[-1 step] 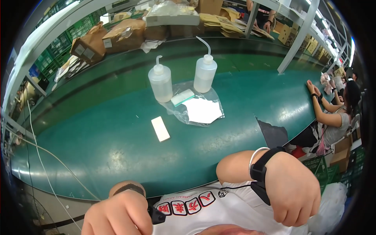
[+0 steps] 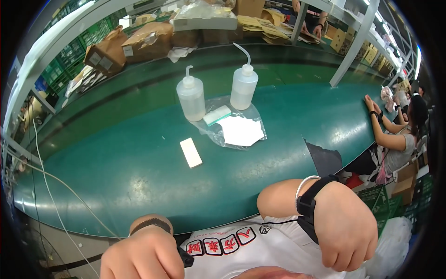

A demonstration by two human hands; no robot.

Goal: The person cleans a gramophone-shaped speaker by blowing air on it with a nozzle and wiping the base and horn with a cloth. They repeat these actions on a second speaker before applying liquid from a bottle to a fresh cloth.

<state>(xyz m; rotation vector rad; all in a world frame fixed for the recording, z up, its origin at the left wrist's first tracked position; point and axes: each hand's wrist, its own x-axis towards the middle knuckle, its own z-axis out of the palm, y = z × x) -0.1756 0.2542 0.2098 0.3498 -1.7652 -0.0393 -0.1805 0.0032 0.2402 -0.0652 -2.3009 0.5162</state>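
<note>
My left hand (image 2: 141,255) is at the lower edge, off the near side of the green table (image 2: 116,158). Its fingers bend downward and the frame cuts off their tips. At the lower right my right hand (image 2: 344,228) is closed, knuckles up, fingers curled under; whatever they may hold is hidden. Both wrists carry black straps, the right one also a silver bangle (image 2: 299,188). Farther off, out of reach of either hand, a cream rectangular block (image 2: 191,152) lies flat. Beyond it a white and green sponge-like block (image 2: 217,115) and a white sheet (image 2: 241,130) rest on a clear plastic bag (image 2: 213,136).
Two squeeze bottles (image 2: 191,100) with bent spouts stand upright behind the bag. A dark patch (image 2: 323,158) marks the table's right edge. Cardboard boxes (image 2: 146,41) and envelopes (image 2: 260,28) fill the back. A grey post (image 2: 355,44) rises at right, near a co-worker (image 2: 399,139).
My left hand has shifted slightly to the right, and my right hand has turned a little. The things on the table stay put.
</note>
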